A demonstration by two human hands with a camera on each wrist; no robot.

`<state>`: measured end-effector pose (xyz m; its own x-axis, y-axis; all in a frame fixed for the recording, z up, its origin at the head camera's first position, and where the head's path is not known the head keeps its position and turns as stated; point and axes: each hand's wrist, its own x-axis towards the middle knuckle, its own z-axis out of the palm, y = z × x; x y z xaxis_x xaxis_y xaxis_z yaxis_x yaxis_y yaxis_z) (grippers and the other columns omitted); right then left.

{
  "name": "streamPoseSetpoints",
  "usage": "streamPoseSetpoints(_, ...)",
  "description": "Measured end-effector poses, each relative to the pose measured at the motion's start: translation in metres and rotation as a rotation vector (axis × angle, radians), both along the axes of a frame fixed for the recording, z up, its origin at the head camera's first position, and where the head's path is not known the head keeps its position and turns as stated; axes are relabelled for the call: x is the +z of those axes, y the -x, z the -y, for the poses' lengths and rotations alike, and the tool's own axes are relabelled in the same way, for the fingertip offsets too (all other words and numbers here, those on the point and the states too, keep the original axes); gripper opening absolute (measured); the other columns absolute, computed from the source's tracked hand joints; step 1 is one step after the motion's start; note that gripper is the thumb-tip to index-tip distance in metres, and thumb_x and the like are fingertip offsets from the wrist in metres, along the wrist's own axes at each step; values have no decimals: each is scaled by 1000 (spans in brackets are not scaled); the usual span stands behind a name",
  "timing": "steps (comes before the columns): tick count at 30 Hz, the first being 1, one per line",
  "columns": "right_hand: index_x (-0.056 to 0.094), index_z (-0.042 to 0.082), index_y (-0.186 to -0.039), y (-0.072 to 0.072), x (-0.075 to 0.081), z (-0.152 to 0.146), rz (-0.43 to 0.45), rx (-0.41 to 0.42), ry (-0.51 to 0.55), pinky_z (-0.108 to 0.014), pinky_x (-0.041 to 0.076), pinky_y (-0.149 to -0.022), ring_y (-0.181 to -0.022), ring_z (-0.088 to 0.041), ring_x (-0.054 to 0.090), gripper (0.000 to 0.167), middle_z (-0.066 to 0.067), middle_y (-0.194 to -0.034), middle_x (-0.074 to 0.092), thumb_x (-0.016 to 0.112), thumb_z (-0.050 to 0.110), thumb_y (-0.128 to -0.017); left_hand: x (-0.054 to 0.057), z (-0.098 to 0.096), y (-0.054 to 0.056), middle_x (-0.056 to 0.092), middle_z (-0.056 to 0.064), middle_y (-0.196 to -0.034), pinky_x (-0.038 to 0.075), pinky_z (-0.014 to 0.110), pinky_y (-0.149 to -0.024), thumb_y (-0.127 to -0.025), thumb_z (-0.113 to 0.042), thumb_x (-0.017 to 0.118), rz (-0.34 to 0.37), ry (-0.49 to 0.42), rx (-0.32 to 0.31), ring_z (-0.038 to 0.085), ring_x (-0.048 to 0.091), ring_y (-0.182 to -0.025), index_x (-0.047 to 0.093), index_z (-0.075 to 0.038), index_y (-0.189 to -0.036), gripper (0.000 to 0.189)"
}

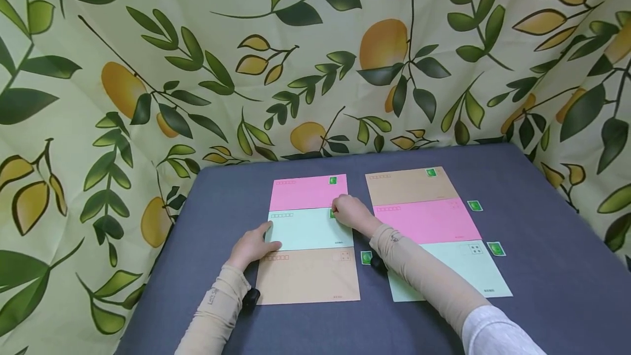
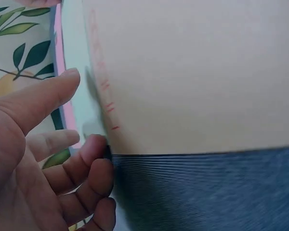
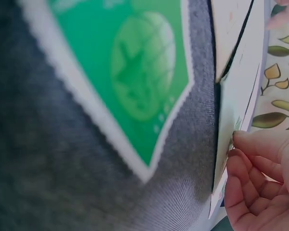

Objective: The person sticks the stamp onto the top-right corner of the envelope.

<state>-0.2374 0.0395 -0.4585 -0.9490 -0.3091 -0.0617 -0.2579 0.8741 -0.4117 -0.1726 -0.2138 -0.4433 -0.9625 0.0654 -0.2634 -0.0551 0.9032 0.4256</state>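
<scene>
Below frame centre, right hand [image 1: 351, 213] pinches stamp [image 1: 332, 214], likely placing on mint envelope [image 1: 305, 233], left hand [image 1: 251, 246] spread; I'd press next.

On the table [image 1: 547, 289], three envelopes [image 1: 303, 232] lie one behind the other on the left and three more envelopes [image 1: 424, 221] on the right, with one stamp [image 1: 366, 257] between the two rows, two stamps [image 1: 496, 248] just right of the right row, and a cloth [image 1: 325, 43] behind the table.
</scene>
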Motion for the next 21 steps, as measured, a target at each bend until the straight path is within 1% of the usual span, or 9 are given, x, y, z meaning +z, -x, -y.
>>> streamPoseSetpoints(2,69,5,-89,-2,0,1,-24,6,0,-27,47,-66,-69,-16,51,9,-7,-82,62,61,9,-87,3,0,1,52,24,-132,43,55,-94,-85,-32,65,-10,6,-2,41,51,-121,40,-4,-140,67)
streamPoseSetpoints(4,69,5,-89,-4,1,1,-53,10,3,-26,47,-65,-68,-15,51,9,-7,-82,61,61,9,-87,7,-1,1,57,24,-126,46,53,-90,-84,-32,66,-34,11,-10,39,56,-115,43,-5,-138,64)
streamPoseSetpoints(6,68,5,-89,-5,3,1,-91,21,13,-26,47,-64,-67,-15,51,9,-7,-82,61,61,9,-87,11,-4,2,64,21,-115,49,49,-82,-84,-32,66,-60,18,-16,35,62,-103,46,-6,-136,62)
streamPoseSetpoints(7,68,5,-88,-6,4,0,-107,27,18,-26,47,-63,-67,-15,50,9,-7,-81,60,60,9,-87,12,-6,3,67,19,-107,50,45,-75,-84,-33,66,-71,20,-19,30,63,-95,48,-7,-136,61)
streamPoseSetpoints(9,68,5,-87,-7,7,-3,-133,37,39,-25,46,-63,-67,-14,50,8,-7,-81,60,60,9,-87,15,-11,4,67,12,-92,47,37,-63,-84,-33,66,-88,23,-27,22,60,-79,49,-9,-135,59)
streamPoseSetpoints(11,68,6,-87,-9,11,-7,-145,37,64,-26,46,-63,-68,-14,50,8,-6,-82,60,61,10,-86,18,-16,5,60,6,-78,38,30,-53,-84,-33,66,-98,17,-35,17,52,-67,49,-11,-135,59)
streamPoseSetpoints(12,68,6,-87,-9,13,-9,-150,33,79,-26,47,-64,-68,-14,50,7,-6,-82,60,62,11,-86,19,-19,6,57,5,-73,34,28,-51,-84,-33,66,-104,12,-42,15,48,-63,49,-11,-135,59)
streamPoseSetpoints(15,68,8,-87,-13,20,-18,-166,9,114,-27,48,-67,-70,-14,51,9,-5,-84,60,63,15,-86,21,-29,6,49,2,-67,28,26,-47,-83,-32,67,-131,-19,-62,14,41,-57,47,-13,-137,60)
streamPoseSetpoints(21,69,8,-89,-23,34,-44,-225,-34,165,-30,50,-69,-75,-16,56,12,-6,-88,64,64,18,-86,24,-58,5,49,1,-67,28,25,-47,-83,-30,68,-204,-98,-114,13,41,-56,49,-13,-135,58)
